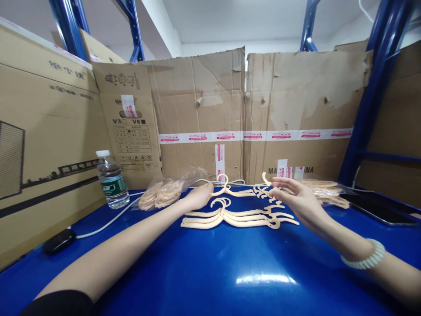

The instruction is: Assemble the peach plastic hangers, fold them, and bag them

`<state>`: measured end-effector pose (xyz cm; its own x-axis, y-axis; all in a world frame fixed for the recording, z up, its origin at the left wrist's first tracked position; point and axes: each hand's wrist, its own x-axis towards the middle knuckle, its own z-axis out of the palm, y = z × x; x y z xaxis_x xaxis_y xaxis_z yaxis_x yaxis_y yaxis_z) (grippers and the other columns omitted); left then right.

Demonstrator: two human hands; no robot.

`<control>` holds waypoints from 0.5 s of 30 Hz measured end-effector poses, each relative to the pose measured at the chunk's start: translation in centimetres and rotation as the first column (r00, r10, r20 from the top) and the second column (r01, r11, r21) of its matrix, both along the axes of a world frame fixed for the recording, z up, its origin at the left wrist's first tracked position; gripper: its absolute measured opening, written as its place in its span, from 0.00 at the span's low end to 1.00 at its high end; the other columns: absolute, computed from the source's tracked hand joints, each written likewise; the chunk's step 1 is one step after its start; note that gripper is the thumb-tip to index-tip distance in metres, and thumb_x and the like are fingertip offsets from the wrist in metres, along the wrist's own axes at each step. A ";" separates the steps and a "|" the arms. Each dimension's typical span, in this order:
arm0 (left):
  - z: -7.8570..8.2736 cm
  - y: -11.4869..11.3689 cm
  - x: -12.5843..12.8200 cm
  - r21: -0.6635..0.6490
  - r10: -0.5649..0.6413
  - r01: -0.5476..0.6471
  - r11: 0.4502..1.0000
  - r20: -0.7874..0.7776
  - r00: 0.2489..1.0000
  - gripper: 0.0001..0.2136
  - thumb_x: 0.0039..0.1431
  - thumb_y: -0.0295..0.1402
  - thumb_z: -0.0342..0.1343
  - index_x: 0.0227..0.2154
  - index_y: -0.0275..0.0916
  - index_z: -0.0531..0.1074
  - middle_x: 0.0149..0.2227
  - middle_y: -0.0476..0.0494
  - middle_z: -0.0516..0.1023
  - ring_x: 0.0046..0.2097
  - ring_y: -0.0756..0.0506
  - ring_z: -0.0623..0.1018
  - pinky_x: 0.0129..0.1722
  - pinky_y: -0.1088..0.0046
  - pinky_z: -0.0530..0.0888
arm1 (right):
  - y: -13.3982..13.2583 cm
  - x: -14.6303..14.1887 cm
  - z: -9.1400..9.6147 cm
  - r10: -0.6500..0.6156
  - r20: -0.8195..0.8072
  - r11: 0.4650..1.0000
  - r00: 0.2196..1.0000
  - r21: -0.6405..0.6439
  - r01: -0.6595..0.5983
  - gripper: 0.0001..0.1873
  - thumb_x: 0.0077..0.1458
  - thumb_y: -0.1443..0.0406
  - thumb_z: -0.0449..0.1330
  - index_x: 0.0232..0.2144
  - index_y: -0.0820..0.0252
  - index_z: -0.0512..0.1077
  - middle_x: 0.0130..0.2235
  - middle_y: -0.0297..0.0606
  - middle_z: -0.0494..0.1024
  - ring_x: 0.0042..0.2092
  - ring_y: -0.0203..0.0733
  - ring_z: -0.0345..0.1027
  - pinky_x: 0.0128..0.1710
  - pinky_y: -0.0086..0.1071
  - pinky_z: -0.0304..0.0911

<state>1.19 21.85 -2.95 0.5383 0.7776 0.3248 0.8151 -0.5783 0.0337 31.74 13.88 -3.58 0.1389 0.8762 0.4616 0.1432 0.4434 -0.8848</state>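
Note:
My left hand (200, 196) is closed on the left end of a cream-coloured hanger (245, 193), whose hook points up. Its fingertips are partly hidden. My right hand (297, 195) pinches a small curved cream hook piece (265, 178) at its fingertips, above the hanger's right end. A loose pile of similar small hook pieces (261, 192) lies just left of that hand. Closer to me, several cream hangers (245, 222) lie side by side, hooks toward the back, with curved pieces (286, 220) at their right ends.
Clear bags of cream parts lie left (164, 193) and right (329, 193) on the blue table (210, 272). A water bottle (113, 184), a black device (59, 241) with a white cable and a dark phone (381, 210) stand or lie around. Cardboard walls (200, 109) close off the back.

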 end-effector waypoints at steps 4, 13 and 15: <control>1.8 -1.8 -0.4 0.032 0.004 -0.007 0.999 0.107 0.994 0.04 0.62 0.26 0.44 0.38 0.37 0.63 0.33 0.41 0.74 0.34 0.42 0.76 0.34 0.67 0.69 | 0.0 0.1 -0.5 0.010 -0.028 1.000 1.000 -0.024 -0.011 0.35 0.42 0.58 0.69 0.53 0.52 0.64 0.48 0.44 0.74 0.42 0.49 0.75 0.43 0.42 0.72; 0.0 -10.3 -1.7 0.042 -0.202 0.203 0.978 0.407 0.891 0.08 0.66 0.31 0.43 0.43 0.40 0.65 0.41 0.43 0.74 0.42 0.45 0.74 0.42 0.69 0.71 | -1.2 -1.0 -0.6 0.194 -0.144 0.962 0.970 -0.165 -0.217 0.19 0.38 0.56 0.72 0.30 0.61 0.72 0.35 0.42 0.78 0.42 0.50 0.75 0.46 0.41 0.69; -1.1 -11.5 -1.9 0.020 -0.190 0.201 0.979 0.426 0.885 0.09 0.66 0.31 0.42 0.42 0.40 0.66 0.40 0.43 0.73 0.42 0.45 0.74 0.41 0.70 0.71 | -1.2 -1.1 -0.6 0.204 -0.111 0.962 0.973 -0.161 -0.220 0.19 0.37 0.54 0.71 0.27 0.60 0.72 0.36 0.42 0.78 0.41 0.47 0.75 0.44 0.39 0.69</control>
